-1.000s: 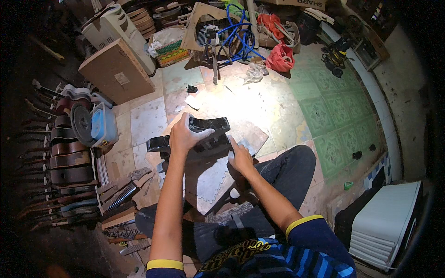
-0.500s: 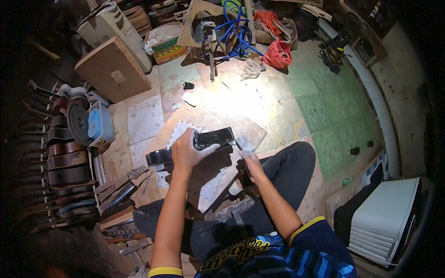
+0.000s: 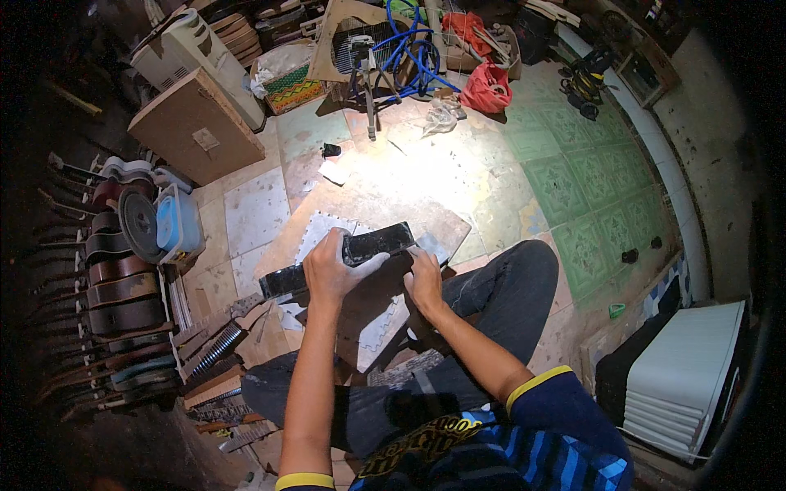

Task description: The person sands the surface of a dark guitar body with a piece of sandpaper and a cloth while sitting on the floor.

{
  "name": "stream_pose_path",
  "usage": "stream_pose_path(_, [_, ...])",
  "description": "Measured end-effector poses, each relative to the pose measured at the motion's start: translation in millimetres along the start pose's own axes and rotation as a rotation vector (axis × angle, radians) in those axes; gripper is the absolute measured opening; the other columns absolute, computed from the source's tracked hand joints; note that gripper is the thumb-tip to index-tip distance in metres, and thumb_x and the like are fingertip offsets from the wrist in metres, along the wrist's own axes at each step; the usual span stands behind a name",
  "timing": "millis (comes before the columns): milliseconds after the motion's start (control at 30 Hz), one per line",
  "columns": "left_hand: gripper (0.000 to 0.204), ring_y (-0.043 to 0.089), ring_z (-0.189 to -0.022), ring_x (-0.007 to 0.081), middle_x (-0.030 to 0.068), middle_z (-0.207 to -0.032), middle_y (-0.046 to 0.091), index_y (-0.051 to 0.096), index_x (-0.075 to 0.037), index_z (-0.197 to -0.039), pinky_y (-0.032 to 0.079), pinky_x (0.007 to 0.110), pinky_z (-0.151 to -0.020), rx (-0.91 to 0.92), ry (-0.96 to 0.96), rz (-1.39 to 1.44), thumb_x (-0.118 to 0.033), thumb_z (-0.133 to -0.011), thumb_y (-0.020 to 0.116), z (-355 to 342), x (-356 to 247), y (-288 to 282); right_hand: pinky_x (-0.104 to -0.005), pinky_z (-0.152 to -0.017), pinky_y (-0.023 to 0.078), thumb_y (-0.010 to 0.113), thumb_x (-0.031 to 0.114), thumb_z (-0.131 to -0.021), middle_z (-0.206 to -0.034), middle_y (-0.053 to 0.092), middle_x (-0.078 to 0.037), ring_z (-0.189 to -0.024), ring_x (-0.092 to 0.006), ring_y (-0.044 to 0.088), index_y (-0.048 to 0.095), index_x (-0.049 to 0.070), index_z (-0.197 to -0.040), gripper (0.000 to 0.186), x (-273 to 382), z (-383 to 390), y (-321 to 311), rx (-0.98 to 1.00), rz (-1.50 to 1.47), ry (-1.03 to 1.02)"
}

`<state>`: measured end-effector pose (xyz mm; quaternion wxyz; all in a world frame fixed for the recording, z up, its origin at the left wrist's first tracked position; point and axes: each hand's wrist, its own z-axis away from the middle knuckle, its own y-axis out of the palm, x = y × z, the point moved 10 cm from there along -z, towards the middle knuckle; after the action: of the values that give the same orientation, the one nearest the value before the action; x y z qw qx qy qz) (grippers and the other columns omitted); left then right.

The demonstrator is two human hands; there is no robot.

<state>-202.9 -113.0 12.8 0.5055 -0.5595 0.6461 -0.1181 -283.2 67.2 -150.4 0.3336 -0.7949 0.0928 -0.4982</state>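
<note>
My left hand (image 3: pixel 327 270) grips a glossy black curved piece (image 3: pixel 374 242), thumb along its near side, fingers over the top; its dusty-looking lower end reaches out to the left. My right hand (image 3: pixel 422 277) has curled fingers at the right end of the black piece, around something small I cannot make out. Beneath both hands lie a tan board (image 3: pixel 303 209) and pale foam mats with jigsaw edges (image 3: pixel 326 223), partly shadowed and hidden by the piece. My legs (image 3: pixel 512 303) are folded around the board.
A rack of guitars (image 3: pixel 115 311), a plastic tub (image 3: pixel 172 221), saws and wood (image 3: pixel 217 352) line the left. Leaning cardboard (image 3: pixel 188 127), blue hose (image 3: pixel 401 53) and a red bag (image 3: pixel 487 90) stand at the back. A white appliance (image 3: pixel 679 372) is at the lower right.
The black piece and my left hand sit lower in view than a second ago. My right hand dropped, showing a flat grey thing, then rose back to the piece's right end.
</note>
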Motion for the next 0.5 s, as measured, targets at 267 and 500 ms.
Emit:
stream_pose_path(267, [0.058, 0.069, -0.065, 0.0346, 0.0144, -0.073, 0.067, 0.060, -0.004, -0.085, 0.054, 0.042, -0.059, 0.038, -0.029, 0.017, -0.049, -0.064, 0.093, -9.6, 8.1, -0.9, -0.0455, -0.099, 0.046, 0.059, -0.007, -0.071, -0.127, 0.062, -0.015, -0.108, -0.0385, 0.055, 0.067, 0.001, -0.124, 0.054, 3.7, 4.4, 11.7, 0.061, 0.108, 0.011])
stream_pose_path(500, [0.059, 0.070, -0.065, 0.0343, 0.0149, -0.072, 0.068, 0.061, -0.005, -0.084, 0.055, 0.041, -0.058, 0.054, -0.018, 0.013, -0.049, -0.062, 0.093, -15.6, 11.7, 6.4, -0.0456, -0.098, 0.045, 0.058, -0.009, -0.073, -0.129, 0.061, -0.015, -0.112, -0.0392, 0.055, 0.066, 0.001, -0.125, 0.054, -2.4, -0.3, 8.3, 0.021, 0.090, -0.001])
